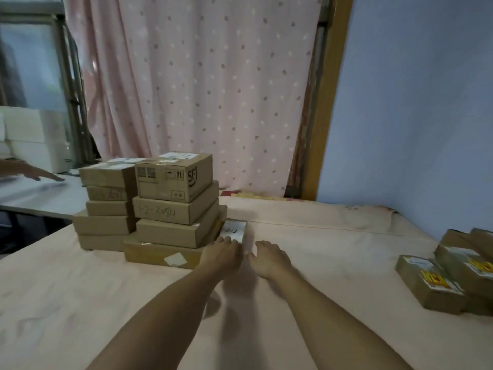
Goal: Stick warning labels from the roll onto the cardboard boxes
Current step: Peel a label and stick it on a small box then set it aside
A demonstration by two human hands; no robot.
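Cardboard piled high here: a stack (170, 209) of plain boxes sits on the pink sheet (80, 303), left of centre, and both arms are stretched out to its right-hand foot. The left hand (221, 253) lies flat, fingers straight, tips touching the near edge of a low white-topped box (236, 231) tucked against the stack, gripping nothing. The right hand (269, 259) rests on the sheet just beside it, fingers relaxed, empty. Far right, well apart, sit labelled boxes (424, 295) wearing yellow stickers (434, 280). Far left, another person's hand (40, 175) reaches over a white table (40, 201).
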